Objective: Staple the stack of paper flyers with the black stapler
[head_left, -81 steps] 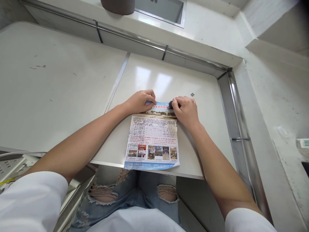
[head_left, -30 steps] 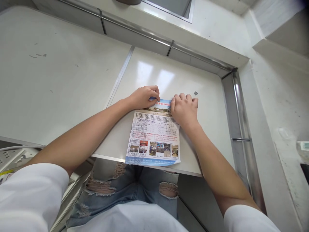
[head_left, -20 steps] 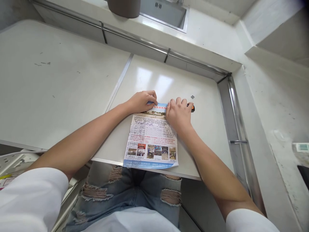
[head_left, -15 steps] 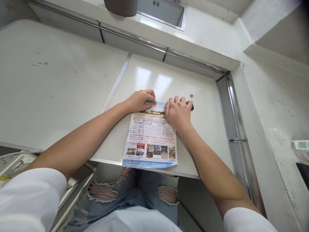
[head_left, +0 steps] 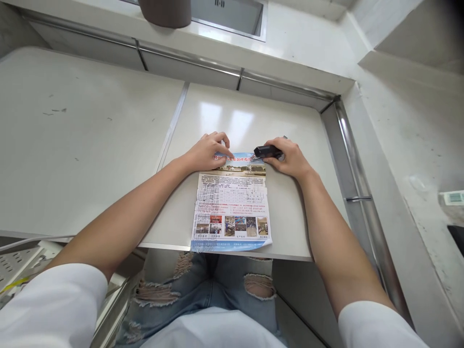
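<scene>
Printed sheet (head_left: 232, 193): face up on the bench (head_left: 304, 125), lower edge at the bench's front edge, lower right corner curling. Right hand (head_left: 290, 157): fingers wrapped round the black stapler (head_left: 266, 151) at the sheet's top right. Left hand (head_left: 208, 151): fingers bent narrow at the top left; pinching or merely pressing, we cannot tell. Risk, as we judge it: the sheet could skew if the left hand bears too lightly against a push from the stapler. We count: sheet, one visible; stapler, one; hands, two; sink (head_left: 264, 24), one; brown container (head_left: 166, 12), one.
</scene>
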Available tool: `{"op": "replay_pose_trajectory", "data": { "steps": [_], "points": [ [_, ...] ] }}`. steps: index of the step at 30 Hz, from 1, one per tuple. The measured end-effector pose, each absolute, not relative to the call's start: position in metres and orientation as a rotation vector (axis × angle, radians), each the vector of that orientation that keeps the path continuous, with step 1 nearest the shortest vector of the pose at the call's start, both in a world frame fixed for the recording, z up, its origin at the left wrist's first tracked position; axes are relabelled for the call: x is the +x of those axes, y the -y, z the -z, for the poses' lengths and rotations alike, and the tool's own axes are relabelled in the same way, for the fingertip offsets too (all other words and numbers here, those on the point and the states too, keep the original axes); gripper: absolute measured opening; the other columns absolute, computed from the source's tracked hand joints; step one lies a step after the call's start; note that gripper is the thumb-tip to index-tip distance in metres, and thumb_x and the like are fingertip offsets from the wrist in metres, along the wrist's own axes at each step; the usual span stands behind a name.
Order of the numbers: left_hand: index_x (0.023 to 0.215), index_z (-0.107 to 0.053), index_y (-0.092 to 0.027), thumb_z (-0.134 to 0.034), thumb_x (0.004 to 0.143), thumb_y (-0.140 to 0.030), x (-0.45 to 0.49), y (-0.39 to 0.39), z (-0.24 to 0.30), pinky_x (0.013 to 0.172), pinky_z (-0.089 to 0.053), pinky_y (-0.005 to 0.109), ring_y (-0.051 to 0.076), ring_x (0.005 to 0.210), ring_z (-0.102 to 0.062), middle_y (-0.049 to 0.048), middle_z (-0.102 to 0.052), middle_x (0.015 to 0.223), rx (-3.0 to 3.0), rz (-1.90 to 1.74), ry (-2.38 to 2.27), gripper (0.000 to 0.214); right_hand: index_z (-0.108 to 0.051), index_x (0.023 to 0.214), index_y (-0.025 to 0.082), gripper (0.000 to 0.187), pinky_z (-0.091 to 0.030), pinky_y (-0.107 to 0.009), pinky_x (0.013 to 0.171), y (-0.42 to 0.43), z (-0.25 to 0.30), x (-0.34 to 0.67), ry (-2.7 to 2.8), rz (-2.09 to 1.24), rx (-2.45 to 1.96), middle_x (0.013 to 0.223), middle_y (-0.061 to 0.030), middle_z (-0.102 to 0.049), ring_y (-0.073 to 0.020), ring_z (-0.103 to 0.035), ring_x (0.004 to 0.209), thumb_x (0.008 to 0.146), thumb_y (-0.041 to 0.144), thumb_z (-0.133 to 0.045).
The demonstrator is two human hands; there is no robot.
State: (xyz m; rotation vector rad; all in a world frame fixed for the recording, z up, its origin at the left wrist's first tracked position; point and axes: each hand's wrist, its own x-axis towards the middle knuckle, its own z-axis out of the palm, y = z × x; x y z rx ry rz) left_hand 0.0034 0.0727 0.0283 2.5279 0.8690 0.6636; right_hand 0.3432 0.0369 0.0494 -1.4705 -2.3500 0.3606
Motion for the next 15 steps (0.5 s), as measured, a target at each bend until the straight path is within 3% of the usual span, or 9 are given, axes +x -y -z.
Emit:
{"op": "replay_pose_trajectory", "data": {
  "steps": [4,10,15],
  "points": [
    [0.112,-0.091,-0.035,-0.067,0.088,-0.019,0.003,-0.071,-0.029,0.107,-0.047,0.053,0.025,0.102,-0.062,0.0081,-0.07,0.124,2.53,-0.607,-0.867,0.038,-0.068,0.12,0.023,0.034,-0.049,-0.05,0.099,-0.042,-0.039,0.343,2.14,-0.125,-1.659,0.125,-0.0177,-0.075,-0.0369,-0.065,0.114,0.095,0.045,-0.065],
    [0.116,-0.087,-0.031,-0.068,0.09,-0.022,0.003,-0.071,-0.03,0.112,-0.046,0.054,0.028,0.112,-0.064,0.0091,-0.069,0.124,2.502,-0.617,-0.875,0.033,-0.066,0.126,0.022,0.032,-0.049,-0.052,0.094,-0.042,-0.043,0.329,1.837,0.167,-1.803,0.123,-0.0205,-0.073,-0.0393,-0.063,0.115,0.1,0.039,-0.057],
    [0.103,-0.077,-0.022,-0.062,0.104,-0.034,0.004,-0.076,-0.032,0.096,-0.054,0.041,0.023,0.1,-0.065,0.0093,-0.069,0.114,2.313,-0.806,-0.967,0.02,-0.065,0.123,0.024,0.031,-0.052,-0.047,0.088,-0.022,-0.052,0.302,1.901,-0.004,-1.658,0.114,-0.0151,-0.074,-0.033,-0.066,0.101,0.101,0.046,-0.058]
  ]
}}
